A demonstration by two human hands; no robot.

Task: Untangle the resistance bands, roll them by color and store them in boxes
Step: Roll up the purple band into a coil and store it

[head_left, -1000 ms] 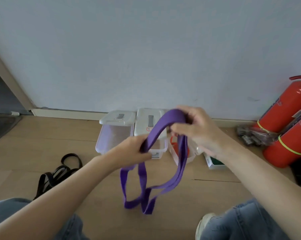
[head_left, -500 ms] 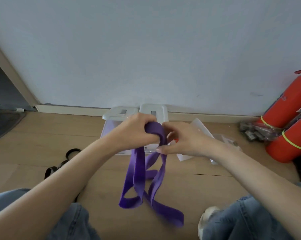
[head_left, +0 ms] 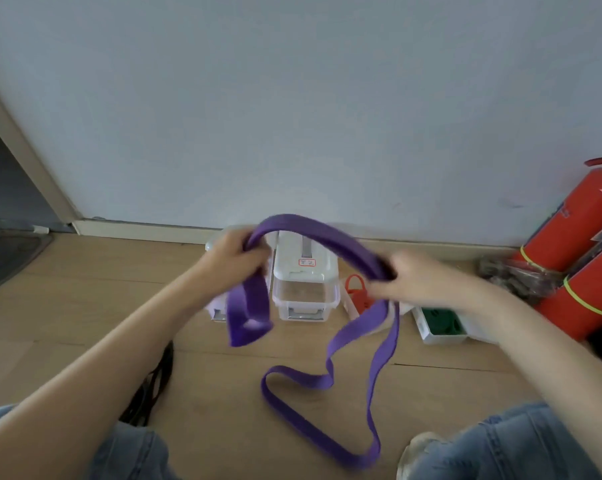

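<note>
Purple band: arched between left hand and right hand, fingers of both clamped on it, above the clear box; slack loops trail to floor, likely spread for untangling.

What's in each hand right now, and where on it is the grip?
Both hold the purple resistance band: left hand and right hand grip opposite ends of its raised arch; the rest hangs in loops.

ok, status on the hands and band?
Left hand and right hand both gripping purple band. Long loop hanging, not rolled. Nothing in the way.
</note>
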